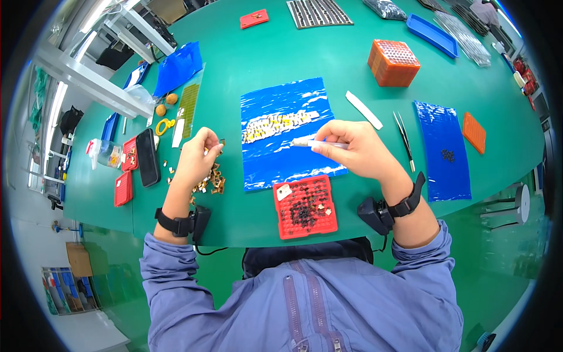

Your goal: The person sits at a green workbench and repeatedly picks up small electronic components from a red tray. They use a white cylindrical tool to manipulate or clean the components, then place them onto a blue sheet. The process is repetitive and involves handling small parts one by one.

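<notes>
My right hand pinches a white pen-like tool, its pale tip pointing left over a blue sheet. Across that sheet runs a slanting band of small white and yellow parts, just beyond the tip. My left hand is closed, thumb and fingertips together, above a loose pile of small brass-coloured pieces. Whatever its fingertips hold is too small to make out. Between my forearms lies a red tray with many small black parts and a few pale pieces in it.
Black tweezers, a white strip and a second blue sheet with black bits lie at right. An orange block stack stands farther back. At left are a phone, yellow rings and a clear jar.
</notes>
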A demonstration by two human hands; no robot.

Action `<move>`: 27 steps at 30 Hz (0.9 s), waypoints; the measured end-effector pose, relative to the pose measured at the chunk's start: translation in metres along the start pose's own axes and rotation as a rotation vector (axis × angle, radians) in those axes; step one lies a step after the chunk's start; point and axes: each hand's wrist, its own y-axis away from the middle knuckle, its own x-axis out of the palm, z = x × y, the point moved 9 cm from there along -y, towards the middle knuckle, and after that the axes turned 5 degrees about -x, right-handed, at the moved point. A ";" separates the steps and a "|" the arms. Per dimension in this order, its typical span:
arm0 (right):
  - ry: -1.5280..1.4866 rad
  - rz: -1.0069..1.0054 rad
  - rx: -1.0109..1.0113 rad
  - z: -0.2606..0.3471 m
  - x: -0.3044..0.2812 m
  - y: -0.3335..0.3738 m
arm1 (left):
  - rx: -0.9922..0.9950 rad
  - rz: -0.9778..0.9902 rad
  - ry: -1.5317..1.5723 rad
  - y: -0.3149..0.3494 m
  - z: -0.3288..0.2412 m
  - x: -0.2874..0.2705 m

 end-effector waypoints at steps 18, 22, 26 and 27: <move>-0.247 0.224 0.063 0.008 0.021 0.006 | 0.147 0.482 1.252 0.037 -0.100 0.071; -0.262 0.213 0.075 0.006 0.023 0.006 | 0.109 0.622 1.457 0.042 -0.099 0.093; -0.259 0.208 0.081 0.001 0.027 0.007 | 0.073 0.716 1.552 0.044 -0.100 0.103; -0.245 0.212 0.077 0.001 0.025 0.006 | 0.067 0.706 1.567 0.044 -0.099 0.103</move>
